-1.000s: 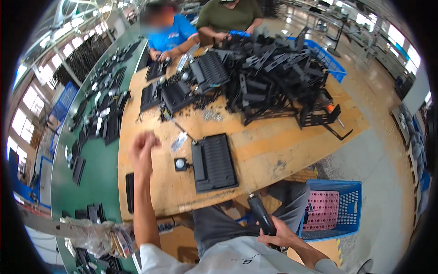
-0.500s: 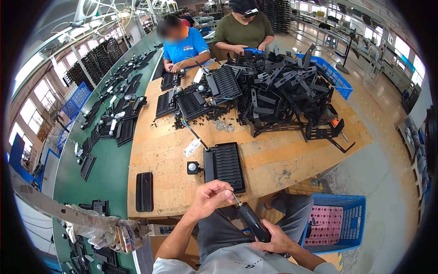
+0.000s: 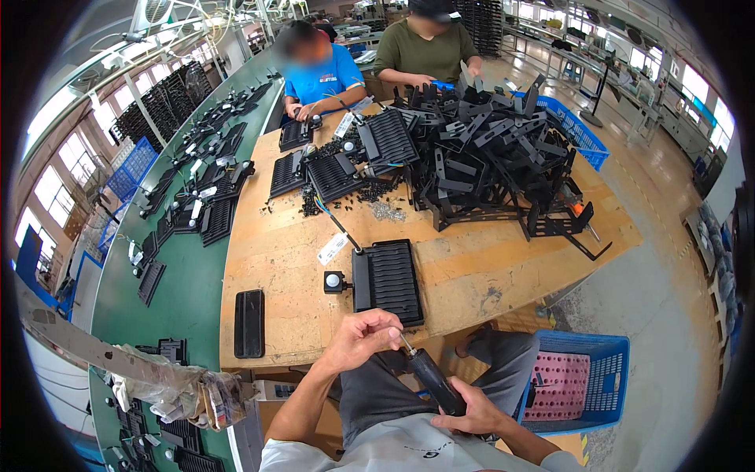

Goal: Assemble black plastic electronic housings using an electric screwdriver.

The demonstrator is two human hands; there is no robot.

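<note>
My right hand [image 3: 474,411] is wrapped round the body of a black electric screwdriver [image 3: 437,382], held over my lap with its bit slanting up to the left. At the bit's tip the thumb and fingers of my left hand [image 3: 363,340] are pinched together; whatever they hold is too small or hidden to make out. Just beyond, on the table's near edge, a black finned floodlight [image 3: 395,279] lies with its fins up. A small sensor with a white dome [image 3: 334,282] sticks out on its left side, and a cable with a white tag [image 3: 333,247] runs from its top.
A black rectangular piece [image 3: 249,324] lies on the wooden table [image 3: 299,252] at left. Black brackets [image 3: 487,149] are heaped far right, near loose screws [image 3: 387,211] and more floodlights [image 3: 334,175]. Two co-workers sit beyond. A green conveyor [image 3: 193,275] runs left; a blue crate [image 3: 613,385] stands right.
Both my hands and the screwdriver stay nearly in place. The view has shifted slightly. Beyond the table, the co-worker in green has moved their hands a little.
</note>
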